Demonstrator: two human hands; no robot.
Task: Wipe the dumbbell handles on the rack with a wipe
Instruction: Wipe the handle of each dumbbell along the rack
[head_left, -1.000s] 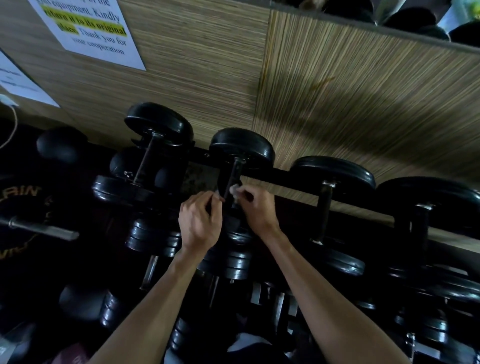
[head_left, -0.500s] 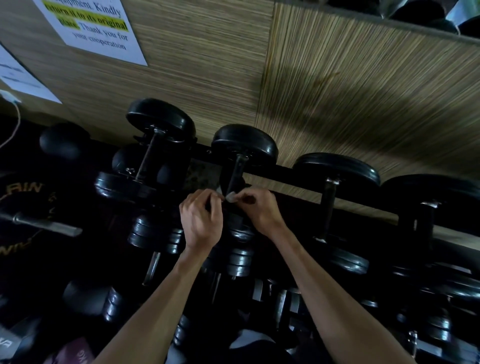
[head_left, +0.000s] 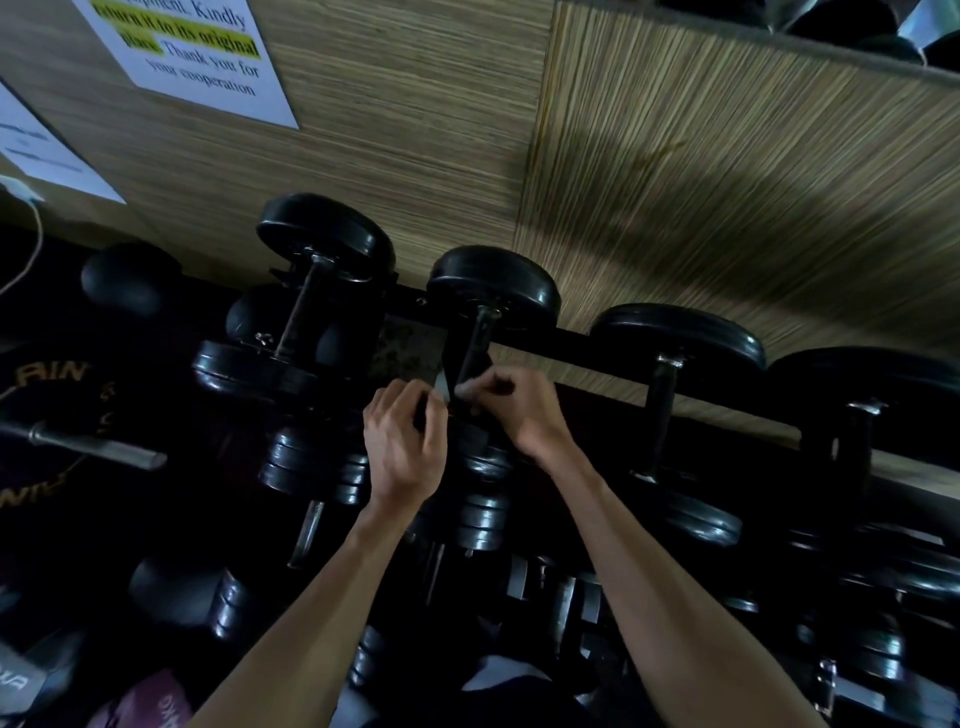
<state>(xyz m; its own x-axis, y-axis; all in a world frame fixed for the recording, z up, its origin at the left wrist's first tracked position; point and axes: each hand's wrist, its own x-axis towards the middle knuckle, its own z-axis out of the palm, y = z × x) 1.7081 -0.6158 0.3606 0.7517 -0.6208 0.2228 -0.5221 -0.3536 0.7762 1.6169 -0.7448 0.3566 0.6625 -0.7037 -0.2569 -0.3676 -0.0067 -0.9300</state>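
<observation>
Left hand (head_left: 405, 441) fingers curled at handle (head_left: 475, 345), contents unclear. Right hand (head_left: 524, 410) pinches wipe (head_left: 467, 389) against handle, second dumbbell on rack (head_left: 571, 345). Risk: small wipe slips from pinch, drops among weights; dim light hides missed spots.

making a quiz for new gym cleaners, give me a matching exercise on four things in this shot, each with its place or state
Things:
1. small pale wipe
2. white printed notice with yellow highlight
3. black round-plate dumbbell with bare metal handle
4. left hand

Places or states:
A. stuck on the wood-grain wall, top left
B. resting on the rack, untouched, right of both hands
C. pinched in the right hand against a dumbbell handle
D. fingers curled, beside the handle being wiped

Pairs: 1-C, 2-A, 3-B, 4-D
</observation>
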